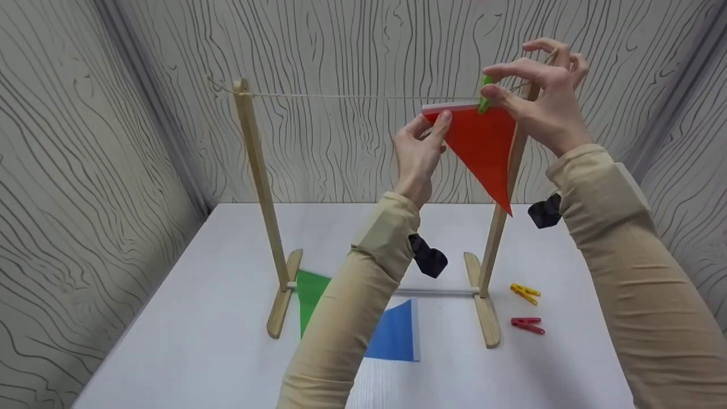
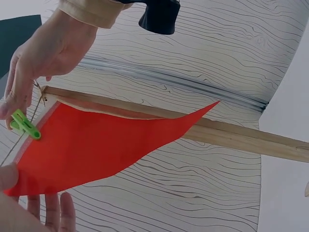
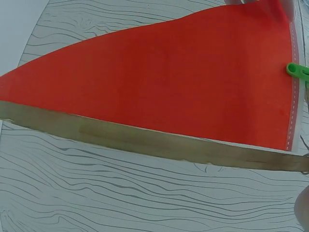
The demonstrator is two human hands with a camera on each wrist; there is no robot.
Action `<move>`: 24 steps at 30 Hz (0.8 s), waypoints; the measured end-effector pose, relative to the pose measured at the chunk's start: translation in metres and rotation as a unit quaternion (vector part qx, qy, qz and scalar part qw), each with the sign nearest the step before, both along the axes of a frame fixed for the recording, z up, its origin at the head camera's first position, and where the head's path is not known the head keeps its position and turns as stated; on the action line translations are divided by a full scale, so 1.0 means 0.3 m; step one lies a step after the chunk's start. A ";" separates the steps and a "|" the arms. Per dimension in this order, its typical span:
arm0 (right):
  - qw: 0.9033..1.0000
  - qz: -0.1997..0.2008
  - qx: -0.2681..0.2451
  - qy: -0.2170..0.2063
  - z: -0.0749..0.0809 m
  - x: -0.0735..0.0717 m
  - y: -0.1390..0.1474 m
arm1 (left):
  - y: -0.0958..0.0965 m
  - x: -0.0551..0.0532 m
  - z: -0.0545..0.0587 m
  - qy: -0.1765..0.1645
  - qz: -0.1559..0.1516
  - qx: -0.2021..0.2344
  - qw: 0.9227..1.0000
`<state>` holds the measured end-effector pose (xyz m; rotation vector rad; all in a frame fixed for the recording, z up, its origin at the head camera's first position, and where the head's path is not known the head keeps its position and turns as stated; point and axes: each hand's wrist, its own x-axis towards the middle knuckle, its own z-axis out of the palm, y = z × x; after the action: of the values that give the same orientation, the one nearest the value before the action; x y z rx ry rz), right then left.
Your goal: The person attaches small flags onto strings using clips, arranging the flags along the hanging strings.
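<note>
A red pennant is held up at the cord beside the right wooden post, its long axis running down to a low tip. Its left top corner is pinched between thumb and fingers of the left hand. A green clothespin, set upright across the top edge just left of the nearer right hand, is pinched there by thumb and forefinger; whether cord is gripped cannot be told. On the table, 2 pennants, green and blue, and 2 clothespins, yellow and red, are seen; no container is visible.
</note>
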<state>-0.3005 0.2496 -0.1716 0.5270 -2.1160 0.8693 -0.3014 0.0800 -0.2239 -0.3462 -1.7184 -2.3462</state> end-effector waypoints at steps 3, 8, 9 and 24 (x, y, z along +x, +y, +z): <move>1.000 -0.005 -0.002 0.005 0.002 -0.004 -0.004 | 0.002 -0.003 0.003 -0.006 0.002 0.001 1.000; 1.000 -0.013 0.002 0.002 0.005 -0.007 -0.013 | 0.005 -0.006 0.006 -0.018 0.007 0.005 1.000; 1.000 -0.014 0.003 0.000 0.005 -0.007 -0.015 | 0.005 -0.006 0.006 -0.020 0.008 0.006 1.000; 1.000 -0.010 0.009 -0.002 0.007 -0.010 -0.027 | 0.001 0.003 0.014 -0.012 0.007 0.004 1.000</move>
<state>-0.3035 0.2415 -0.1694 0.5118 -2.1307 0.8412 -0.3006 0.0804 -0.2197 -0.3048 -1.7156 -2.3565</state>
